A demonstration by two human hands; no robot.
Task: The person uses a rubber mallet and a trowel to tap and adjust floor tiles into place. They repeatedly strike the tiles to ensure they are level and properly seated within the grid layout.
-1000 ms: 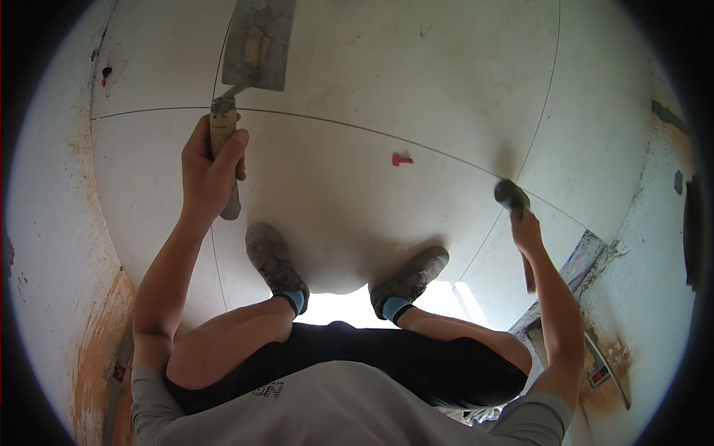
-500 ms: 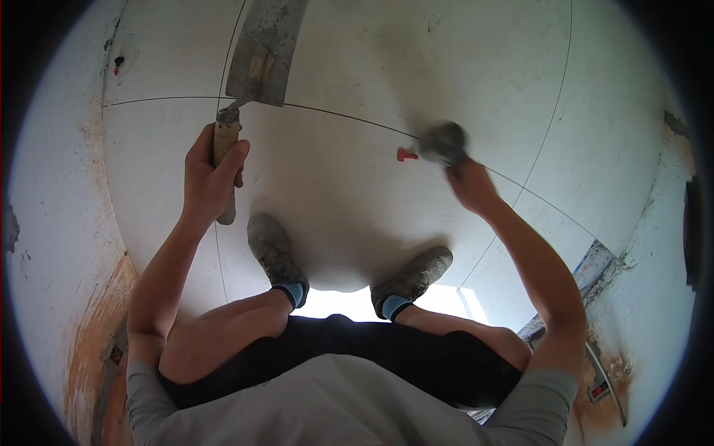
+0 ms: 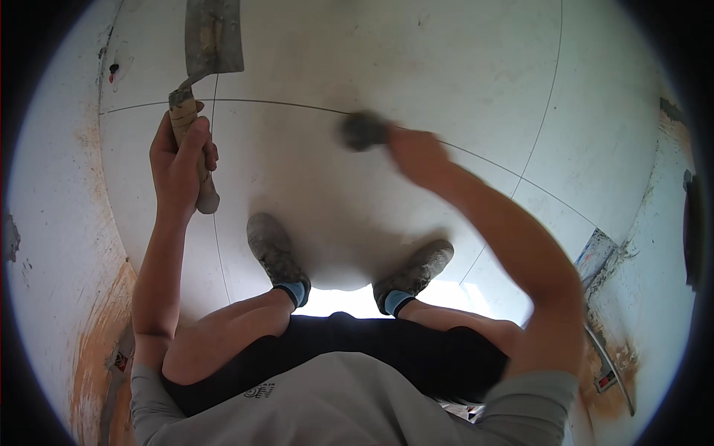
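My left hand is wrapped round the wooden handle of a trowel. Its flat, cement-stained blade points away from me over the pale floor tiles, at the far left. In my right hand is a dark grey round wad, blurred by motion, so its exact kind cannot be made out. It is over the dark joint line that runs across the tiles. Part of that line is hidden behind the wad and the hand.
My two dirty shoes stand on the tiles, nearer me. A small red and black piece lies by the left wall. Walls with bare orange patches rise on both sides. A dark gap shows at the tile edge on the right.
My right hand has swept left along the joint line with the wad. The trowel has shifted left and a little farther away. The small red piece beside the wad no longer shows.
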